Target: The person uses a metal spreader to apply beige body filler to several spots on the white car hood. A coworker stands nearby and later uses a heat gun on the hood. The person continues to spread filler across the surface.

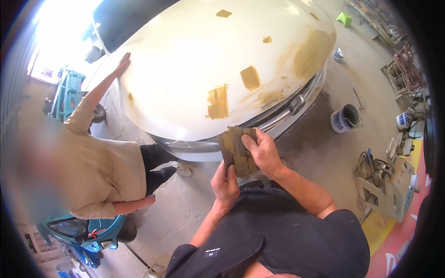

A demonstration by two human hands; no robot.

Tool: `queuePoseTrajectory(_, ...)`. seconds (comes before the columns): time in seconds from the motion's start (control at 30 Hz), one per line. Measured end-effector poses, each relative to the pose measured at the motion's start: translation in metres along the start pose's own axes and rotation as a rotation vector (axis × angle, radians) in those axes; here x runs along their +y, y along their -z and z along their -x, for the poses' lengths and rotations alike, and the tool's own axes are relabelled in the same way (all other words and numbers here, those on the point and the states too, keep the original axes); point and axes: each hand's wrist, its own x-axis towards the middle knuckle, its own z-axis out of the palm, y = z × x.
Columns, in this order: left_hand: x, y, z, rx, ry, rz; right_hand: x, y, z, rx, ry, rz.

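Observation:
My left hand (225,185) grips the lower left side of a worn, dark, yellow-stained flat sheet (238,157), perhaps sandpaper, with thumb and fingers closed on it. My right hand (263,155) holds the same sheet from the right, its thumb pressed on the face. The sheet is in front of the bumper (185,150) of a white car. Above it is the white hood (176,69), with yellowish filler patches (250,78) and a broad yellow smudge toward the right end.
A person (106,176) stands at my left, one hand (121,65) on the hood. Teal scooters (88,234) stand behind them. At right are a bucket (343,119), a metal rod (358,97), smaller pails (402,120) and dusty equipment (389,185). A green object (344,18) lies farther back.

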Motion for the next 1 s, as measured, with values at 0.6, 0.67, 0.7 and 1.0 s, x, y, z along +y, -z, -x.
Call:
queuePoseTrajectory(0.6, -0.096, 0.143, -0.034, 0.056, 0.36, 0.508, -0.008, -0.043, -0.075, 0.351, 0.729, 1.161)
queuePoseTrajectory(0.67, -0.097, 0.151, -0.032, 0.054, 0.396, 0.518, -0.006, -0.041, -0.095, 0.314, 0.895, 1.385)
queuePoseTrajectory(0.7, -0.099, 0.153, -0.031, 0.054, 0.412, 0.531, -0.002, -0.039, -0.103, 0.301, 0.912, 1.462)
queuePoseTrajectory(1.0, -0.104, 0.16, -0.015, 0.05, 0.5, 0.544, 0.02, -0.034, -0.146, 0.239, 0.968, 1.727)
